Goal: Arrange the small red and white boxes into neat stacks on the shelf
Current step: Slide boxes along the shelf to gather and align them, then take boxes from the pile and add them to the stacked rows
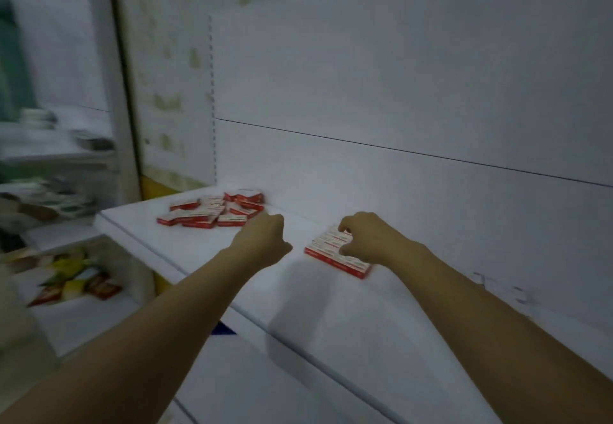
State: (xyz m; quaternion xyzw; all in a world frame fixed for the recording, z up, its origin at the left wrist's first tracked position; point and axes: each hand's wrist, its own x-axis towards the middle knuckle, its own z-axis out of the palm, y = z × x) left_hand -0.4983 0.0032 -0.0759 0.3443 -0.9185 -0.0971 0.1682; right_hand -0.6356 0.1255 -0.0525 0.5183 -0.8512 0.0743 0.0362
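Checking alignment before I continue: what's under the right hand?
A tidy group of red and white boxes lying on the shelf, with the right hand curled over them. Its palm covers the group's right part, so the count is unclear.

Cannot make out a single word or number. Faint lines of print on the tops of the boxes left of centre and on the stack at centre, all too blurred to read. Same for the packets at lower left: colours only, no legible lettering.
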